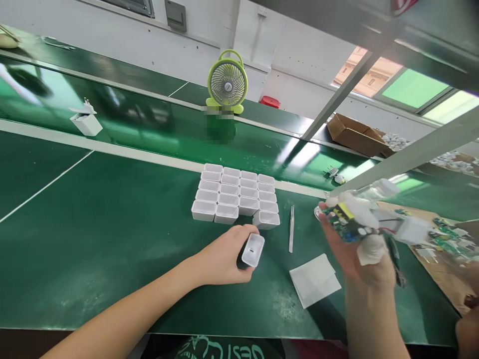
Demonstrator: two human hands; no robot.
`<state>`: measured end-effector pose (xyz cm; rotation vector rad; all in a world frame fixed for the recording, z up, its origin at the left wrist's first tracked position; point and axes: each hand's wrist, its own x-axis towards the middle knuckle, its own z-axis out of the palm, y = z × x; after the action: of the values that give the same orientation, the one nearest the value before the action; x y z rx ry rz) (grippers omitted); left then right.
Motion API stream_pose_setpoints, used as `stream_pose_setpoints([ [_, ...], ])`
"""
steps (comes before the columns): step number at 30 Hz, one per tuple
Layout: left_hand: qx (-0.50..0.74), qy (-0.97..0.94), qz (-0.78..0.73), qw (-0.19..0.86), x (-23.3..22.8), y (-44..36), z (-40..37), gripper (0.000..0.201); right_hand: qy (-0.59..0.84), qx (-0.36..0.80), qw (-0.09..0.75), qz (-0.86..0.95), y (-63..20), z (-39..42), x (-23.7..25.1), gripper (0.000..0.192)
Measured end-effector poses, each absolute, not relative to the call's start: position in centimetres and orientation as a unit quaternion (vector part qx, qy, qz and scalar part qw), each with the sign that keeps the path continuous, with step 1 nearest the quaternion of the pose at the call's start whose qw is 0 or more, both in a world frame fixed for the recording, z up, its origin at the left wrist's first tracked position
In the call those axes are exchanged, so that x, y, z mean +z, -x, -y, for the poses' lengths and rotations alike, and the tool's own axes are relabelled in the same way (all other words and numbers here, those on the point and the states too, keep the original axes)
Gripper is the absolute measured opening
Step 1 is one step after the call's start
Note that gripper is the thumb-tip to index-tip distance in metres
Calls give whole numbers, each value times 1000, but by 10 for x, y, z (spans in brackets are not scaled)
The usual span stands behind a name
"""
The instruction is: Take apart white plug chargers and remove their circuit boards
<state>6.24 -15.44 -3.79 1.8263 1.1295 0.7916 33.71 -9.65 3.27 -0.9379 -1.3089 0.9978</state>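
My left hand (228,257) is closed around a white plastic casing (253,250), its open end tilted up at me and a small slot visible in its floor. Just beyond it, similar white casings (228,199) stand in tight rows, with a gap in the front row. Over on the right, my right hand (368,264) is raised and wears white finger cots. It grips a circuit board (342,222) with a yellow-wrapped component. White parts and a dark wire beside this hand are smeared by motion, so what else it holds is unclear.
Metal tweezers (291,229) and folded white paper (315,280) lie on the green bench. A clear bottle (381,189) and cardboard with several circuit boards (449,242) are at right. Another person's hand (467,326) shows at the right edge. A green fan (227,85) stands behind.
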Motion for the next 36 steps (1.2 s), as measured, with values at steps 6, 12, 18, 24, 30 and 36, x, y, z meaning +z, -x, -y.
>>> stream_pose_setpoints([
  [6, 252, -772, -390, 434, -46, -63, 154, 81, 372, 604, 499, 497, -301, 105, -26, 70],
  [12, 231, -800, -398, 384, -35, -65, 155, 86, 389, 676, 418, 466, -311, 119, -57, 67],
  [18, 189, -773, -575, 191, -54, -86, 166, 81, 379, 665, 386, 514, -310, 119, -55, 77],
  [24, 203, -735, -583, 279, -50, -83, 166, 71, 432, 643, 318, 547, -304, 116, -31, 63],
  [30, 235, -688, -558, 399, -46, -83, 167, 83, 505, 573, 321, 560, -299, 115, -28, 47],
  [36, 264, -684, -521, 437, -43, -84, 168, 87, 493, 554, 284, 608, -312, 119, -36, 55],
])
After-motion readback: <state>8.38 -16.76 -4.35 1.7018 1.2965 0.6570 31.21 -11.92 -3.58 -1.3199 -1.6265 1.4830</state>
